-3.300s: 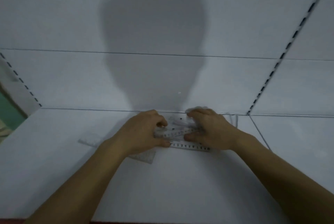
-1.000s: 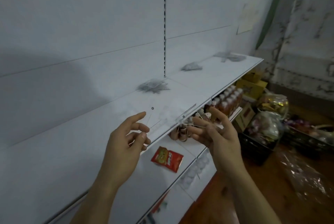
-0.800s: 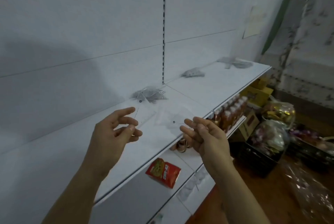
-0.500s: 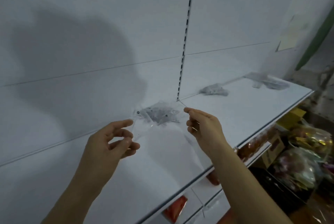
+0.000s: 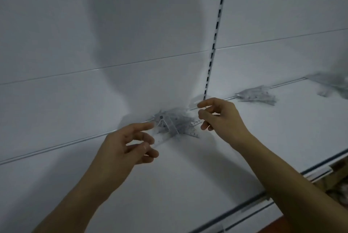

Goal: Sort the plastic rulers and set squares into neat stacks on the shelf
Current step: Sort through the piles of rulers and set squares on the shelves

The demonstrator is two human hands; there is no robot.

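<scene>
A loose pile of clear plastic rulers and set squares lies at the back of the white shelf. My left hand pinches a clear set square between thumb and fingers, and holds it just in front of the pile. My right hand hovers at the pile's right side with its fingers curled as in a pinch. Whether clear plastic sits between those fingers is too faint to make out.
Two more heaps of clear rulers lie further right on the shelf, one near the back edge and one blurred at the far right. A slotted upright splits the white back wall. Boxes show below the shelf's front edge.
The view swung left and closer to the shelf. Both hands moved forward to the middle pile. The left hand's clear set square now sits against the pile's front.
</scene>
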